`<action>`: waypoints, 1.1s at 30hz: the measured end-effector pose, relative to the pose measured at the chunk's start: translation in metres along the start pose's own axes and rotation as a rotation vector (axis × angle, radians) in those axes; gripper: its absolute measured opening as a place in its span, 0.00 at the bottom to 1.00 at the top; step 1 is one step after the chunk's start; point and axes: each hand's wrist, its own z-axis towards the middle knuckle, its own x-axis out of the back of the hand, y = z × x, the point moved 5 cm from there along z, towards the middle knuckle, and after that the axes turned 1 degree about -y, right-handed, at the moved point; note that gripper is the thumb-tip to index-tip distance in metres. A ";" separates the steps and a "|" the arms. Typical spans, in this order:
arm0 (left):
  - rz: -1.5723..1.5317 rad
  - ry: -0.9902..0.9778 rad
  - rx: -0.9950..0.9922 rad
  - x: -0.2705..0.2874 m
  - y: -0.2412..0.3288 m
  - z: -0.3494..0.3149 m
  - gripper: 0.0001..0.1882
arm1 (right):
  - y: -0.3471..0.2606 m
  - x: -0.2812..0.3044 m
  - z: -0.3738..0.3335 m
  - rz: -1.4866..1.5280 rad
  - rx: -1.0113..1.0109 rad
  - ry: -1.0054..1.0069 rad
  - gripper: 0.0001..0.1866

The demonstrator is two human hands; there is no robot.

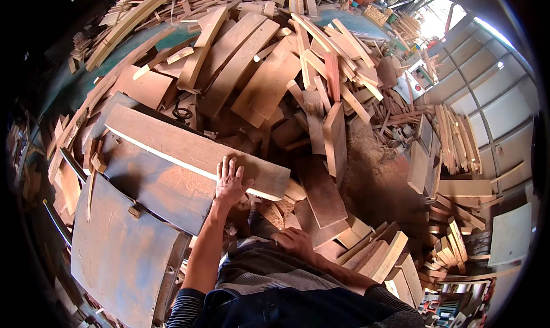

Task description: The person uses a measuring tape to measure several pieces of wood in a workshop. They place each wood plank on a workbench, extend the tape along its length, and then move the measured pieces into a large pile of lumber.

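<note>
A long, thick wooden plank (195, 147) lies slanted across the front of a worn metal machine table (123, 236), its right end jutting past the edge. My left hand (230, 182) rests on the plank's near edge toward that right end, palm down with the fingers spread. Close to my waist, my right hand (293, 240) has its fingers curled in. Whatever it may hold is hidden from view. A dark reddish-brown board (322, 193) leans just beyond my right hand.
A big heap of loose boards (246, 64) rises beyond the plank. Sawdust (366, 156) covers ground to the right. Stacked offcuts (381, 259) stand at my right side. Long strips (458, 139) lean near a panelled wall (487, 87). A black coil (182, 114) lies behind the plank.
</note>
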 end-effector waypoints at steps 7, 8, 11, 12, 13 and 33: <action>0.020 0.000 -0.009 -0.004 -0.002 0.000 0.38 | -0.002 0.004 0.002 0.032 -0.033 0.005 0.10; 0.021 -0.003 -0.010 -0.003 -0.002 0.000 0.38 | -0.001 0.005 0.003 0.052 -0.045 0.000 0.10; 0.012 0.025 -0.016 -0.003 -0.001 0.001 0.37 | 0.002 0.004 0.000 0.033 -0.016 -0.014 0.10; 0.005 0.050 -0.024 -0.002 -0.001 0.000 0.36 | 0.002 0.002 -0.001 0.016 0.002 -0.018 0.10; -0.001 0.075 -0.032 -0.001 -0.001 0.000 0.36 | 0.004 0.001 -0.002 0.047 -0.014 -0.023 0.10; 0.004 0.015 -0.012 -0.003 -0.003 0.001 0.38 | 0.000 0.007 0.006 0.061 -0.030 -0.033 0.09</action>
